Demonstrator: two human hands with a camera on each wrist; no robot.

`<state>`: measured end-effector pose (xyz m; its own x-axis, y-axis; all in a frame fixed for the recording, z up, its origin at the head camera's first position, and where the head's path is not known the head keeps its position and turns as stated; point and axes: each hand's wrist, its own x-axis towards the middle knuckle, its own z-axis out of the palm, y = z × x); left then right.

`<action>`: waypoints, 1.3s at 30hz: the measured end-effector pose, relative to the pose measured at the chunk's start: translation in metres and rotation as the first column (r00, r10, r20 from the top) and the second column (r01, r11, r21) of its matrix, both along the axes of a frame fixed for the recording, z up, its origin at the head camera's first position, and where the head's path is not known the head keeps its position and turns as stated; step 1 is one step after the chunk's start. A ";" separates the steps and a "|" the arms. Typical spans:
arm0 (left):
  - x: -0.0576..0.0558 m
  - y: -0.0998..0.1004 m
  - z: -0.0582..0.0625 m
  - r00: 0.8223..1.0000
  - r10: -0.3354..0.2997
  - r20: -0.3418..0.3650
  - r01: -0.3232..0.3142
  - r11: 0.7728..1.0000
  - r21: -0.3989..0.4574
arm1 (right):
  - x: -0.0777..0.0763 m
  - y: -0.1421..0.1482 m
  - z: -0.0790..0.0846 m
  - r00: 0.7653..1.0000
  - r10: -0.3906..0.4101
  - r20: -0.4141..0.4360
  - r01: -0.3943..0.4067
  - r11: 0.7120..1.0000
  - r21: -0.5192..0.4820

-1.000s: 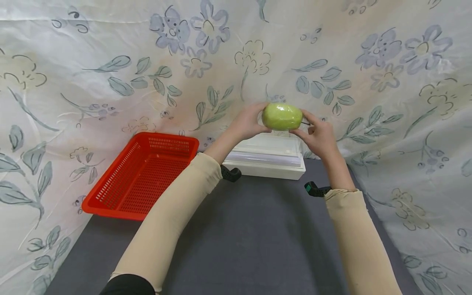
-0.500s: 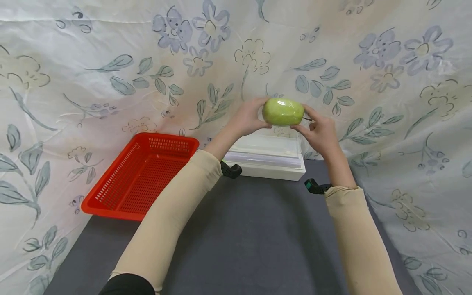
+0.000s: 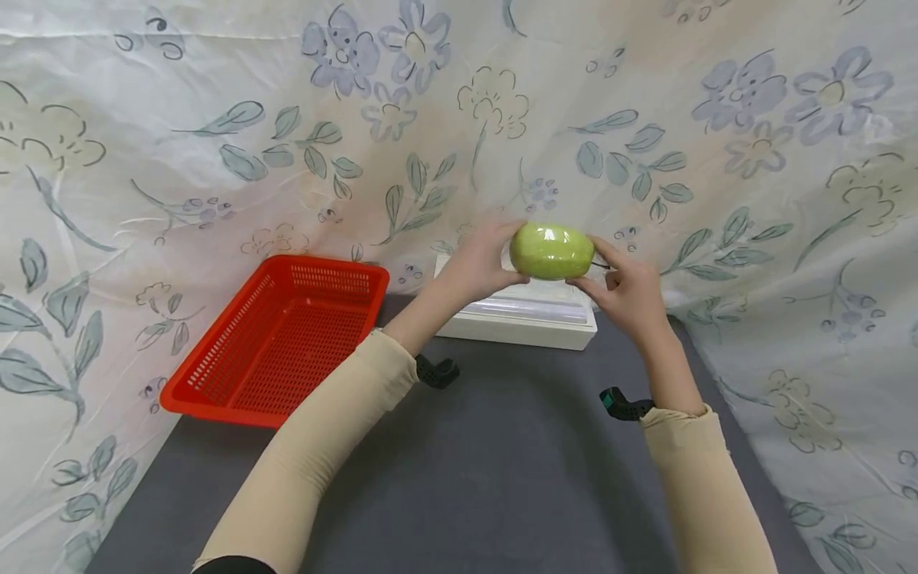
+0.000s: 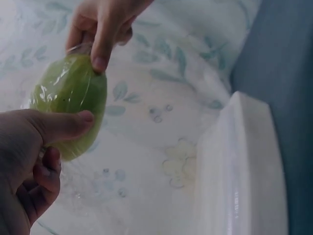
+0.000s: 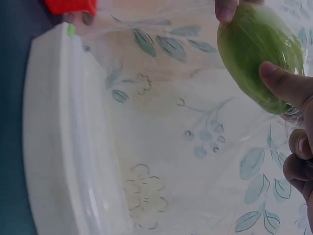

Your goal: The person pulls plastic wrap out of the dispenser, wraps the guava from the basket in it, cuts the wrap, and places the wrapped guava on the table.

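A glossy green oblong fruit (image 3: 552, 251), wrapped in clear cling film, is held up in the air above the white box. My left hand (image 3: 484, 259) pinches its left end, thumb at the lower side and finger at the upper. At the other end, where a thin dark stem sticks out, my right hand (image 3: 631, 287) pinches it the same way. Creased film shines on the fruit (image 4: 68, 98) in the left wrist view. Thumbs lie against the fruit (image 5: 259, 54) in the right wrist view; its exact kind cannot be told.
Behind and below the hands, a white cling film dispenser (image 3: 516, 325) with a clear roll stands on the dark grey table (image 3: 488, 462). A red perforated plastic basket (image 3: 287, 343) sits at the left. A floral cloth (image 3: 287, 88) hangs behind.
Both hands first rose slightly with the wrapped fruit, then lowered it toward the dispenser. The grip on both ends looks the same. Basket and dispenser have stayed in place.
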<state>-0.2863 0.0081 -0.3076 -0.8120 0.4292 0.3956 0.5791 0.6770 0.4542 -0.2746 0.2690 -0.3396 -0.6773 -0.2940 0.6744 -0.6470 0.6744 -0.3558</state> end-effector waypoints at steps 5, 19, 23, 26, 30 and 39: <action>0.032 -0.001 -0.027 0.998 0.022 0.065 -0.022 1.000 0.009 | 0.030 -0.002 -0.028 1.000 -0.029 0.003 0.029 0.999 0.039; 0.086 -0.002 -0.092 0.998 0.038 0.042 -0.040 0.998 0.058 | 0.086 -0.007 -0.086 0.998 -0.043 0.054 0.042 0.999 0.028; 0.096 -0.002 -0.111 0.997 0.050 0.058 -0.054 0.996 0.067 | 0.093 -0.007 -0.105 0.996 -0.037 0.081 0.037 0.999 0.009; 0.103 -0.003 -0.125 0.995 0.055 0.081 -0.060 0.996 0.065 | 0.098 -0.007 -0.121 0.995 -0.024 0.100 0.025 1.000 -0.009; 0.109 -0.004 -0.145 0.991 0.067 0.115 -0.075 0.995 0.061 | 0.101 -0.010 -0.141 0.992 -0.010 0.125 0.012 1.000 -0.019; 0.103 -0.005 -0.181 0.978 0.099 0.183 -0.108 0.993 0.040 | 0.096 -0.011 -0.171 0.955 -0.010 0.298 0.014 1.000 -0.014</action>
